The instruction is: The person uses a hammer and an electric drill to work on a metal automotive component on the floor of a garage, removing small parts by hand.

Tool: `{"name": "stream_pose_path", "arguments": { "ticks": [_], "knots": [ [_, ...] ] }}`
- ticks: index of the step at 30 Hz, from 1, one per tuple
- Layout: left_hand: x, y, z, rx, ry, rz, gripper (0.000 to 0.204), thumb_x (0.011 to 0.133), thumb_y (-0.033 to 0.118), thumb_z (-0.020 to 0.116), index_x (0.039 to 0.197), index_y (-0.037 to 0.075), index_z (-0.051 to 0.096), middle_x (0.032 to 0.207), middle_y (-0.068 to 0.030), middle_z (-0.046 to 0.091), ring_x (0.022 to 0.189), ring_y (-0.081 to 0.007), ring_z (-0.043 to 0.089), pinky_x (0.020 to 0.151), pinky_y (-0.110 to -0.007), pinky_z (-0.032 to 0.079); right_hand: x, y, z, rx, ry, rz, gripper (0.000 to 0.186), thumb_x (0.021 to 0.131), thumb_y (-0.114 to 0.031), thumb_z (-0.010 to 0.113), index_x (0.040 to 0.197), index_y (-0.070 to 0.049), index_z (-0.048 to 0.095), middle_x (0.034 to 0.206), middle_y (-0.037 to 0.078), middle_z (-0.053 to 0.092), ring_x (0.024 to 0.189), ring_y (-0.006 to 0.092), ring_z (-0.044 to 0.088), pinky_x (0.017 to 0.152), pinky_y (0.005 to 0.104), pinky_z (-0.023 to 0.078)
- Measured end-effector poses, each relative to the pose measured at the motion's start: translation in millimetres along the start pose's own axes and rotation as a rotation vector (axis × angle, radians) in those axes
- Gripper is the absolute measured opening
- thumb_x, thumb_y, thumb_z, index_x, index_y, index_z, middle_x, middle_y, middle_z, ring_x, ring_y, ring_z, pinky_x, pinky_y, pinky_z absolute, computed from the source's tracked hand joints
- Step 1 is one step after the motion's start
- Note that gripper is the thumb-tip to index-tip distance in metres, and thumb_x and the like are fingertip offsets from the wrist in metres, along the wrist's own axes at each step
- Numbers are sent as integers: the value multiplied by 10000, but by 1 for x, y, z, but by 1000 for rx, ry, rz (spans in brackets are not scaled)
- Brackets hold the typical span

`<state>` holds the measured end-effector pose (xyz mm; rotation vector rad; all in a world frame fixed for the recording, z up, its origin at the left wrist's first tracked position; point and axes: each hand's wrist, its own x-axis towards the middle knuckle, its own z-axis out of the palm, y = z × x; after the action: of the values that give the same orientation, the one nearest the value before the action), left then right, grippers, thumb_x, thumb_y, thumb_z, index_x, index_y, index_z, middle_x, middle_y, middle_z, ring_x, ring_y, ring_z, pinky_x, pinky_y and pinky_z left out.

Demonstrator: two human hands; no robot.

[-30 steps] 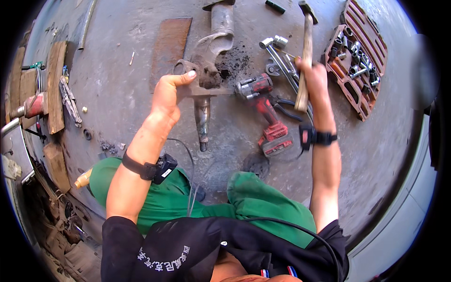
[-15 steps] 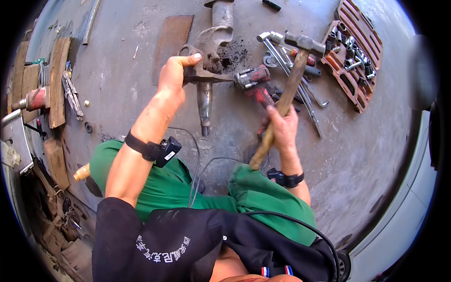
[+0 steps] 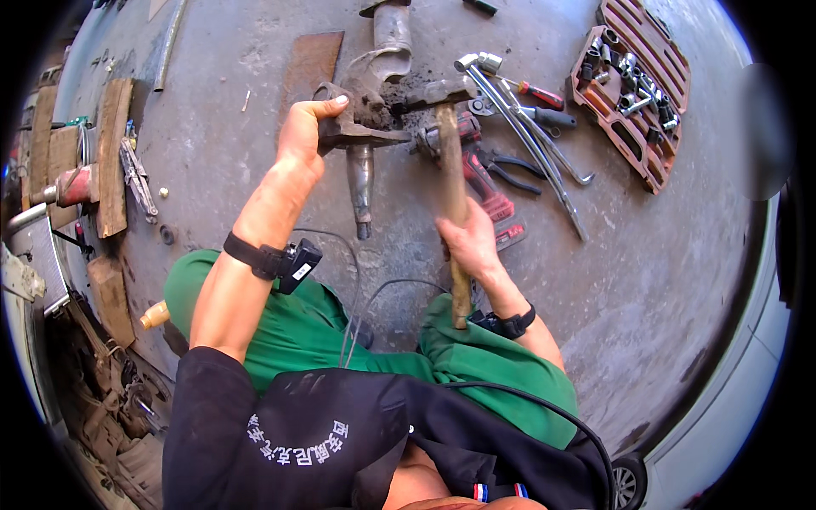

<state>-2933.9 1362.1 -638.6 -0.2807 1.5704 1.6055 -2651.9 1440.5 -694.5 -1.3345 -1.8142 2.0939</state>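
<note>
My left hand [image 3: 302,132] is closed on the left side of a heavy grey steering knuckle [image 3: 367,133], thumb along its top. The knuckle's tapered spindle [image 3: 362,191] points back toward me, and its curved upper arm reaches away over dark crumbled dirt. In my right hand [image 3: 472,240] is a hammer [image 3: 453,161], gripped low on its worn wooden handle. The steel hammer head [image 3: 440,93] is up above the floor, just right of the knuckle; whether it touches the knuckle I cannot tell. A red and black cordless impact wrench [image 3: 481,174] lies behind the handle, partly covered.
To the right lie pliers [image 3: 514,172], a red-handled screwdriver [image 3: 542,95], long socket wrenches [image 3: 531,140] and an open socket case [image 3: 625,136]. A rusty plate [image 3: 313,61] lies beyond my left hand. Wooden boards [image 3: 113,161] and a red tool [image 3: 75,186] are at far left. Thin cables [image 3: 355,272] cross my knees.
My right hand has swung the hammer leftward, bringing its head from near the socket case to beside the knuckle. My left hand keeps its hold, and the view has shifted slightly.
</note>
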Motion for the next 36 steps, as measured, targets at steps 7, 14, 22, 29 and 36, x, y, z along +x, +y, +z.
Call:
{"name": "stream_pose_path", "arguments": {
  "ticks": [7, 14, 22, 29, 36],
  "knots": [
    [-2, 1, -7, 31, 42, -17, 197, 720, 174, 749, 857, 69, 654, 843, -53, 665, 780, -179, 608, 794, -296, 436, -1, -92, -87, 423, 497, -310, 146, 901, -130, 649, 868, -54, 529, 653, 14, 544, 484, 100, 516, 420, 247, 427],
    [-13, 4, 2, 46, 82, 24, 200, 723, 188, 743, 865, 77, 656, 839, -41, 659, 788, -178, 589, 832, -297, 407, -7, -81, -83, 317, 742, -399, 188, 954, -189, 566, 836, -43, 573, 656, 18, 552, 529, 125, 527, 499, 299, 482],
    [-7, 7, -6, -12, -40, -6, 212, 775, 173, 702, 938, 52, 641, 899, -71, 680, 833, -218, 639, 830, -323, 475, -20, -42, 7, -72, -36, 128, 276, 835, -126, 640, 1014, 44, 516, 645, 99, 599, 501, 184, 611, 450, 344, 497],
    [-2, 4, 1, 54, 9, 21, 226, 747, 185, 737, 912, 59, 649, 877, -66, 678, 811, -208, 624, 828, -319, 460, -13, -31, 10, 71, 58, 107, 260, 850, -120, 626, 1013, 33, 492, 620, 77, 581, 475, 167, 596, 420, 336, 493],
    [-13, 9, -3, 45, -5, 1, 217, 773, 175, 716, 932, 48, 642, 874, -73, 677, 830, -214, 635, 833, -340, 476, -10, -55, -19, 138, 46, 17, 214, 837, -125, 673, 932, 0, 527, 634, 20, 548, 484, 118, 557, 408, 287, 456]
  ]
}}
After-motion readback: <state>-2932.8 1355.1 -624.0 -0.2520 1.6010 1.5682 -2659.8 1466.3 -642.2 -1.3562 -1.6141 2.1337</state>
